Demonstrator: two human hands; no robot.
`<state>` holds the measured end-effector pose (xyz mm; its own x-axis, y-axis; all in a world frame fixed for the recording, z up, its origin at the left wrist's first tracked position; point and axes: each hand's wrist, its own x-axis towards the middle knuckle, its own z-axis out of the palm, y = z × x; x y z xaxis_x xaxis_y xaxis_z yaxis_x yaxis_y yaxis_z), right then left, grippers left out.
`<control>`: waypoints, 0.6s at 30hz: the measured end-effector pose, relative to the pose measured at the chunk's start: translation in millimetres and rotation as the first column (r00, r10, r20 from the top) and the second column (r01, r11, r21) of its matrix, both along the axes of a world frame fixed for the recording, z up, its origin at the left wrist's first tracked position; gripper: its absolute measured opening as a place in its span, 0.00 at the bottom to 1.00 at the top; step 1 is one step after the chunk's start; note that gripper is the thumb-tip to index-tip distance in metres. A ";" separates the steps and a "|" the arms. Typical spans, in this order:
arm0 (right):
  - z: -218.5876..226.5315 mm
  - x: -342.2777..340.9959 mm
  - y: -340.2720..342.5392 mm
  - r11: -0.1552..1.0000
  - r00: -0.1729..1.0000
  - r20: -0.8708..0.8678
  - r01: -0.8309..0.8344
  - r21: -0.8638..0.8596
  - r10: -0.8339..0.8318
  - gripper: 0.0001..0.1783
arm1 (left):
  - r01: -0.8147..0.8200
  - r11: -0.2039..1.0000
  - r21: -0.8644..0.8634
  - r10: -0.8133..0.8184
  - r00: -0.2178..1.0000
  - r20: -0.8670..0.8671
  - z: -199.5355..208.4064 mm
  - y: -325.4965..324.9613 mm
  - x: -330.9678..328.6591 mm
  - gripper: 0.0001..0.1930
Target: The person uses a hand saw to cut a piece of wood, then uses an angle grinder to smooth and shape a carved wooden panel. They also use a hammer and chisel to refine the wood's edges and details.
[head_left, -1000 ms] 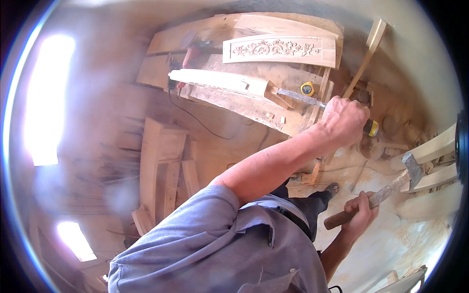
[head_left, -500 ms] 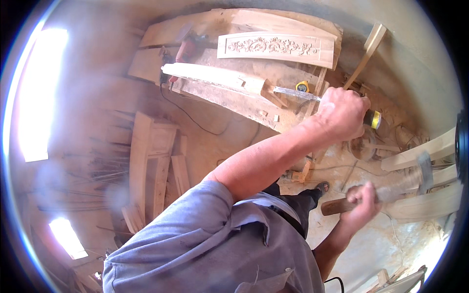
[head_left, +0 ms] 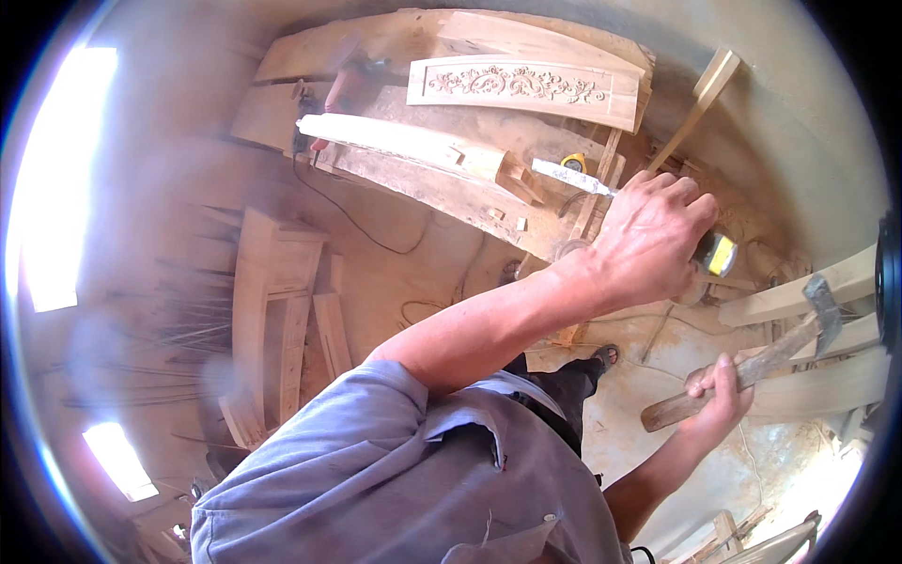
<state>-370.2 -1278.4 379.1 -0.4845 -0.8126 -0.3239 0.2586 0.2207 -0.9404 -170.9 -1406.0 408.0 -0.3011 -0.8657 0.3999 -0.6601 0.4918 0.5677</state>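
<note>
A chisel (head_left: 569, 176) is gripped in my left hand (head_left: 658, 235), its handle with a black and yellow end poking out past my fist. The blade points left toward the notched end of a long pale wood piece (head_left: 404, 146) on the workbench (head_left: 442, 202); a gap shows between tip and wood. Lower right, my right hand (head_left: 722, 399) is wrapped round the wooden handle of a hammer (head_left: 775, 359), whose metal head is raised away from the chisel. Just behind the blade lies a yellow tape measure (head_left: 574, 163).
A carved wooden panel (head_left: 526, 89) lies along the bench's far side. Toward the bench's left end rests a red power tool (head_left: 343, 89), its cord hanging down. Wooden frames (head_left: 268, 310) stand on the floor at left. Curved timbers (head_left: 817, 385) are at right, near the hammer.
My left hand has drawn the chisel back, off the wood's notched end. The hammer, blurred before, is now sharper and slightly further right and higher. The whole view has shifted a little.
</note>
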 end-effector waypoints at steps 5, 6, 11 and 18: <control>-22.9 20.0 31.3 0.993 0.998 0.054 -0.020 0.116 0.014 0.08 | 0.069 0.997 -0.018 -0.068 0.995 0.067 -7.5 20.2 11.1 0.15; -22.7 26.7 33.7 0.990 0.997 0.078 -0.018 0.142 0.006 0.08 | 0.078 0.997 -0.016 -0.077 0.994 0.074 -8.6 20.8 12.3 0.15; -38.6 31.6 46.3 0.983 0.984 0.178 -0.056 0.173 0.025 0.08 | 0.098 0.994 -0.043 -0.094 0.993 0.072 -18.3 20.1 12.2 0.16; -35.7 29.6 49.5 0.984 0.989 0.147 -0.056 0.170 0.031 0.08 | 0.095 0.994 -0.049 -0.091 0.993 0.082 -23.9 23.8 5.4 0.16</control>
<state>-340.6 -1228.9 343.5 -0.3882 -0.7574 -0.5250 0.3739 0.3912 -0.8409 -165.4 -1382.2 384.1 -0.4115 -0.8110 0.4157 -0.6522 0.5807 0.4872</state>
